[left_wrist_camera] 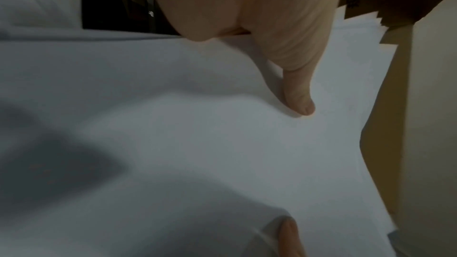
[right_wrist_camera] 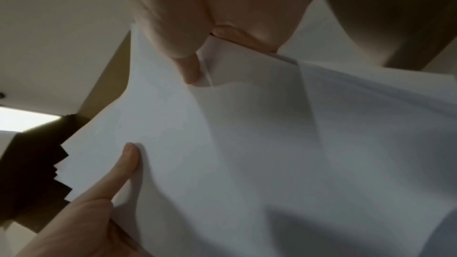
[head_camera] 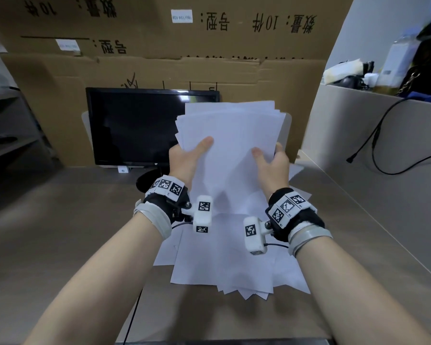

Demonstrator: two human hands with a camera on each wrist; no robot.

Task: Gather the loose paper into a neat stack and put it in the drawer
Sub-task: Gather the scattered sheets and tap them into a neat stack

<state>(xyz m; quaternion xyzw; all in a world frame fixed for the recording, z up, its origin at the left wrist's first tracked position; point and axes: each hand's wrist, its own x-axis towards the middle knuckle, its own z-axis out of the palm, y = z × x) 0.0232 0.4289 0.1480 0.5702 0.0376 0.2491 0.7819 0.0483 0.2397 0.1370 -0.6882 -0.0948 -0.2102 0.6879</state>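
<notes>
A fanned bundle of white paper [head_camera: 230,143] stands raised over the desk in front of the monitor, its top edges uneven. My left hand [head_camera: 188,159] grips its left side, thumb on the front sheet. My right hand [head_camera: 271,163] grips its right side, thumb also on the front. In the left wrist view my thumb [left_wrist_camera: 300,101] presses on the paper [left_wrist_camera: 197,134]. In the right wrist view the paper [right_wrist_camera: 247,144] is pinched under my thumb [right_wrist_camera: 188,63], and the other hand's thumb [right_wrist_camera: 126,161] lies on it. More loose sheets [head_camera: 234,257] lie spread on the desk below. No drawer is in view.
A black monitor [head_camera: 135,125] stands at the desk's back, with cardboard boxes [head_camera: 159,46] behind it. A grey partition [head_camera: 371,135] with a hanging black cable [head_camera: 378,135] borders the right side. The brown desk [head_camera: 60,232] stretches to the left.
</notes>
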